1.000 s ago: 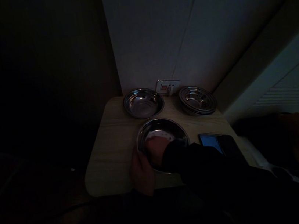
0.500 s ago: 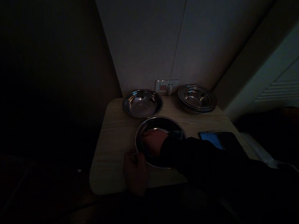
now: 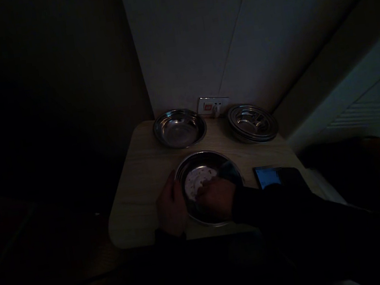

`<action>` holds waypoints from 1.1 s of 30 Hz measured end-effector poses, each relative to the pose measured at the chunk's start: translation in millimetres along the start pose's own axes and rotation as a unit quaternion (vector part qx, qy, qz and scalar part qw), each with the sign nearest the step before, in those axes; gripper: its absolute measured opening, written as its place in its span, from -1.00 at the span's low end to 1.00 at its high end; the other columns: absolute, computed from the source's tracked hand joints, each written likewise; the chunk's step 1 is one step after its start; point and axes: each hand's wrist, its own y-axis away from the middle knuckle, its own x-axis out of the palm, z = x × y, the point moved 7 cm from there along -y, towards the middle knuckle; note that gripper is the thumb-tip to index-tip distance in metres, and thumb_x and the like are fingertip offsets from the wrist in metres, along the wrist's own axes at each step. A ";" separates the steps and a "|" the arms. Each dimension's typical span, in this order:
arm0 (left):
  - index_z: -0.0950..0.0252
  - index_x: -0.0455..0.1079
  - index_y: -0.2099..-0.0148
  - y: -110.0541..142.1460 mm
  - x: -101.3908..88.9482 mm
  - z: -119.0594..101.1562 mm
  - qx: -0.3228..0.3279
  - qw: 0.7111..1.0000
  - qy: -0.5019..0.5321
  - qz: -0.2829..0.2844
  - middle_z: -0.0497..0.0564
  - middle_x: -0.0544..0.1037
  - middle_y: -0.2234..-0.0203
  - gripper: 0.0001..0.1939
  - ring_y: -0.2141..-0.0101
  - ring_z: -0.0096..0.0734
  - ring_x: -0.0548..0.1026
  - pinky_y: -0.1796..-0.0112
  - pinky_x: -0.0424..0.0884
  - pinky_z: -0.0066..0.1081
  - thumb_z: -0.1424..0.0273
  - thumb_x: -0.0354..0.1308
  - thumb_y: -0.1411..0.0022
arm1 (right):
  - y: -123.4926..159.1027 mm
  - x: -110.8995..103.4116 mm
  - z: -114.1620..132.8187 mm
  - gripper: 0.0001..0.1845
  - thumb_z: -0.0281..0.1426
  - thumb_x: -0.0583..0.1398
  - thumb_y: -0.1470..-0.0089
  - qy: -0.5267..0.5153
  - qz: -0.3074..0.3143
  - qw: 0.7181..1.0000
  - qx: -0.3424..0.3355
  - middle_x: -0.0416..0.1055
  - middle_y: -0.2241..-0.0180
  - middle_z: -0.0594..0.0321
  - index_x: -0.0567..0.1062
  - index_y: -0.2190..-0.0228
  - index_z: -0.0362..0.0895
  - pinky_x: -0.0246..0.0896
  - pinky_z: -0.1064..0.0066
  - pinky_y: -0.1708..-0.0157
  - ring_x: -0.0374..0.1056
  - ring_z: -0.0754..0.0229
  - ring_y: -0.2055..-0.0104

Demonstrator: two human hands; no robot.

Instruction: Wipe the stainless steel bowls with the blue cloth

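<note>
A shiny metal bowl [image 3: 214,224] sits at the front of the small table. My left hand [image 3: 171,208] is closed on its left rim. Down inside the bowl is my right hand [image 3: 217,197], fingers curled together near the bottom; what they hold, if anything, is hidden in the dark. Small pale and dark specks [image 3: 195,179] show on the bowl's lit bottom. A dim bluish patch lies on the inner wall beyond my right hand, and I cannot tell whether it is a reflection.
Behind, on the light wooden table [image 3: 131,207], stand another metal bowl [image 3: 180,129] at left and several stacked metal bowls [image 3: 253,124] at right. A phone [image 3: 269,177] with a lit screen lies on the right. A wall socket [image 3: 213,106] with a plug is behind.
My right hand has moved right and toward me inside the bowl, uncovering the specks on its bottom. My left hand has shifted up slightly along the rim.
</note>
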 end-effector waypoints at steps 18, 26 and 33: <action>0.33 0.38 0.02 9.4 2.3 8.4 -0.007 0.998 0.046 -0.043 0.07 0.49 0.10 -0.63 0.07 -0.31 0.43 0.05 0.32 -0.36 0.33 -0.05 -0.18 | -20.1 -11.3 0.8 -0.77 -0.46 0.15 0.15 -0.019 0.019 0.999 0.041 0.47 0.29 0.04 0.49 0.35 -0.22 0.20 0.32 0.26 0.36 0.03 0.22; 0.31 0.38 0.02 12.7 -0.6 11.5 -0.018 0.998 0.030 -0.060 0.06 0.50 0.12 -0.63 0.10 -0.30 0.44 0.09 0.35 -0.35 0.32 -0.04 -0.17 | -11.1 -2.4 0.8 -0.76 -0.48 0.13 0.11 -0.049 0.030 0.998 0.039 0.46 0.26 0.08 0.49 0.33 -0.19 0.20 0.40 0.32 0.34 0.07 0.20; 0.31 0.38 0.02 11.8 3.0 11.4 -0.014 0.998 0.047 -0.040 0.05 0.49 0.10 -0.62 0.07 -0.32 0.42 0.06 0.33 -0.38 0.29 -0.07 -0.20 | -19.3 -5.0 -4.8 -0.74 -0.49 0.11 0.08 -0.049 -0.036 0.996 0.059 0.42 0.24 0.03 0.45 0.28 -0.26 0.16 0.31 0.19 0.29 0.06 0.16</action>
